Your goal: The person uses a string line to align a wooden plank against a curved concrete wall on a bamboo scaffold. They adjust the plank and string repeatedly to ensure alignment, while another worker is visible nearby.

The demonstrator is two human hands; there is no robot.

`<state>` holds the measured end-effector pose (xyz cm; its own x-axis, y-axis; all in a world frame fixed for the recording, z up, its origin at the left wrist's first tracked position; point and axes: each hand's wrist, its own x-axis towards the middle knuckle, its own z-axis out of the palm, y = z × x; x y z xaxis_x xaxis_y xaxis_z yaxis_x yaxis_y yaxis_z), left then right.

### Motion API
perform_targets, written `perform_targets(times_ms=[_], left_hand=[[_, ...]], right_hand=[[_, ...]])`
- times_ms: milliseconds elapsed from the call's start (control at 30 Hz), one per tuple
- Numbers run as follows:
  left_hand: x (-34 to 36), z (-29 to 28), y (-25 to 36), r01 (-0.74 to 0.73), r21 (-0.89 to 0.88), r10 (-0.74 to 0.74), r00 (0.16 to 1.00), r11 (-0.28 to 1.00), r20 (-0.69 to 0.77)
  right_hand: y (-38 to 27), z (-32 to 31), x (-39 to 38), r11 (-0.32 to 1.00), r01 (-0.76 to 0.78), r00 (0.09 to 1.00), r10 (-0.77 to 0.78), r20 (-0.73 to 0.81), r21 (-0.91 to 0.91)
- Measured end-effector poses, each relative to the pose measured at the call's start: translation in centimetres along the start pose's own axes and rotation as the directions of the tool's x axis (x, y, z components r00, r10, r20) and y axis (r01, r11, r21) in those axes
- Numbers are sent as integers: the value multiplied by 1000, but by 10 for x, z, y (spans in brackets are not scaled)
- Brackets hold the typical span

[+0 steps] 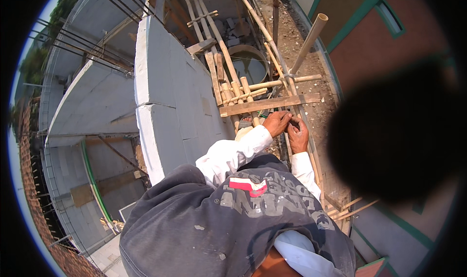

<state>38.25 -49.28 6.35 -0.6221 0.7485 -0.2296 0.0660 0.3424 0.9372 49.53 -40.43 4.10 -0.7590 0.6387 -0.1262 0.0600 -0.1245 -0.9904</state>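
Note:
My left hand [277, 124] and my right hand [297, 135] meet beside a long bamboo rail of the scaffold. The fingers of both are bent and pinched together, their tips almost touching. Whatever they pinch is too small to make out. Just beyond them a flat wooden board [270, 104] lies across the bamboo poles. A thin green strand [264, 114] shows by my left wrist. My foot in a sandal [245, 122] is on the bamboo, left of the hands.
A grey block wall [177, 82] rises close on my left. An upright bamboo pole [309, 43] is lashed to a crosspiece ahead. Below stands a round concrete ring [265, 58] holding water. Rubble [238, 29] lies beyond. A large dark blurred shape [394, 136] hides much of the right side.

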Motion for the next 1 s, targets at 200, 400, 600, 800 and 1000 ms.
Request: perform_targets(times_ms=[200, 400, 600, 800, 1000], left_hand=[[-11, -12, -5, -23, 58, 27, 997, 998, -70], [-14, -37, 2, 54, -184, -63, 997, 982, -41], [-7, -46, -29, 143, -429, -176, 984, 892, -39], [1, -52, -14, 146, -337, -186, 978, 930, -91], [5, -55, -14, 98, -414, -185, 967, 905, -175]], right_hand=[[10, 6, 7, 952, -12, 981, 70, 179, -305], [-21, 23, 3, 937, 129, 958, -33, 286, -324], [-45, 47, -2, 859, 301, 930, -170, 325, -414], [-57, 50, 0, 910, 168, 950, -48, 308, -378], [-46, 54, 9, 902, 188, 962, -90, 258, -389]])
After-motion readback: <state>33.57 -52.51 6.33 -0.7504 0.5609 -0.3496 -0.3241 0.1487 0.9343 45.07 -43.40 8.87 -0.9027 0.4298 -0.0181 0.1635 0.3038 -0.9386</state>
